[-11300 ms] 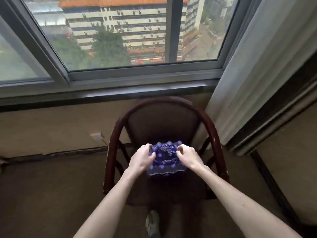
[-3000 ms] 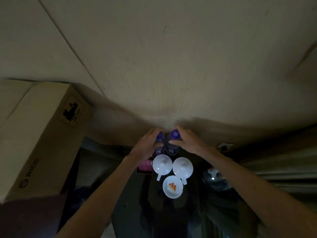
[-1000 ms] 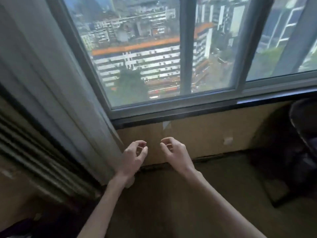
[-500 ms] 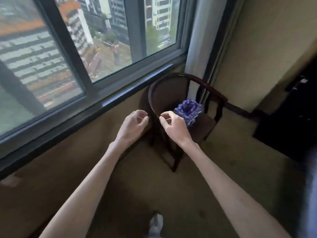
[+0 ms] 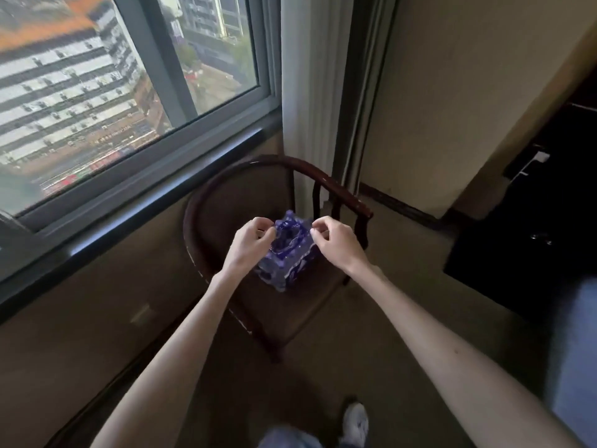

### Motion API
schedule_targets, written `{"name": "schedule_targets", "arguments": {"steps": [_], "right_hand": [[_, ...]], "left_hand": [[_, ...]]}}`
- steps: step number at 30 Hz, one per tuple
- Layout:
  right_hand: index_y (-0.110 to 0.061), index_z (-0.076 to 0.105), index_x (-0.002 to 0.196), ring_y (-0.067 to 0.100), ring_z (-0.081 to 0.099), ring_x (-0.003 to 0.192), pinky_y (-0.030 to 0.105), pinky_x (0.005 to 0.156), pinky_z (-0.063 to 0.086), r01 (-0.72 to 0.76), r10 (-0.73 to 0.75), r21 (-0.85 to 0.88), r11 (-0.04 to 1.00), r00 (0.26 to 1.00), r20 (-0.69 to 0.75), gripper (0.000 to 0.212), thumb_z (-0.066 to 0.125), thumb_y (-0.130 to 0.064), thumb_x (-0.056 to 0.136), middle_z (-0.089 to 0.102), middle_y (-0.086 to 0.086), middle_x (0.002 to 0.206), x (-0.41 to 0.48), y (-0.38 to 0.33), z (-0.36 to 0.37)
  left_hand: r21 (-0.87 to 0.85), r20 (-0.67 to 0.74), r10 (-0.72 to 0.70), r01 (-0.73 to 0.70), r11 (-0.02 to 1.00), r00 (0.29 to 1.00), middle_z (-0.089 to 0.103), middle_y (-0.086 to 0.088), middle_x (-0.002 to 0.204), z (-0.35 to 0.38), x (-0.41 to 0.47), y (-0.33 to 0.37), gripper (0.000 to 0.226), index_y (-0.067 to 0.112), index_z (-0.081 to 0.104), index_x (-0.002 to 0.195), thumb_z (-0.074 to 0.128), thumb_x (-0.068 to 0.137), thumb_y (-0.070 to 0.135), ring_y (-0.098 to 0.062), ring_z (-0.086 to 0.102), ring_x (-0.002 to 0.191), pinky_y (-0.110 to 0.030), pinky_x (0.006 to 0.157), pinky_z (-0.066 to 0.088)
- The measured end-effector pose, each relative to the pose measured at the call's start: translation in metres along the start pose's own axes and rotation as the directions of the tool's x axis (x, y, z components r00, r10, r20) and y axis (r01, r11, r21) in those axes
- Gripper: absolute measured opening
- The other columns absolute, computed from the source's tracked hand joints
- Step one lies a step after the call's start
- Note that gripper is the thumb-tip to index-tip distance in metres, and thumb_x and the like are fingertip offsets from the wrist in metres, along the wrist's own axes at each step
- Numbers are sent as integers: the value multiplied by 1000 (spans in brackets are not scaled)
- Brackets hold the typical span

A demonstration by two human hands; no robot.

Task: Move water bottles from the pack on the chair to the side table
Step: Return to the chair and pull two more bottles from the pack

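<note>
A shrink-wrapped pack of water bottles [image 5: 287, 257] with purple caps and labels sits on the seat of a dark wooden chair [image 5: 336, 189] with a curved back rail. My left hand [image 5: 248, 245] hovers at the pack's left top edge, fingers curled and apart, holding nothing. At the pack's right top edge my right hand [image 5: 336, 242] is held the same way, empty. Whether the fingertips touch the wrap I cannot tell. The side table is out of view.
The chair stands in a corner under a large window [image 5: 129, 92], beside a grey curtain [image 5: 310, 92]. Dark furniture [image 5: 533, 221] fills the right side. Carpet lies around the chair, and my shoe [image 5: 355, 425] is at the bottom.
I have turned from the side table back to the chair and stepped closer. Both empty hands have moved forward, from short of the chair to either side of the pack's top.
</note>
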State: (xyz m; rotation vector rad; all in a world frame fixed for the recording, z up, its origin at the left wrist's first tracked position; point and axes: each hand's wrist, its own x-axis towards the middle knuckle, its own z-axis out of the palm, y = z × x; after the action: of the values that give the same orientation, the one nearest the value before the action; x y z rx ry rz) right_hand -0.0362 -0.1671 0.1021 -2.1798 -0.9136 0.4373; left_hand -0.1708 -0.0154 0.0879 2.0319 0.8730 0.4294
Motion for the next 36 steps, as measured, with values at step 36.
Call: {"name": "schedule_targets", "arguments": {"steps": [36], "right_hand": [[-6, 53, 121, 33, 58, 113, 43, 95, 46, 269, 40, -230, 935, 565, 824, 29, 42, -15, 96, 59, 16, 124, 348, 208, 242]], "left_hand": [[-233, -353, -762, 737, 634, 543, 70, -12, 101, 262, 242, -208, 23, 7, 63, 106, 46, 90, 11, -26, 65, 97, -33, 85, 50]]}}
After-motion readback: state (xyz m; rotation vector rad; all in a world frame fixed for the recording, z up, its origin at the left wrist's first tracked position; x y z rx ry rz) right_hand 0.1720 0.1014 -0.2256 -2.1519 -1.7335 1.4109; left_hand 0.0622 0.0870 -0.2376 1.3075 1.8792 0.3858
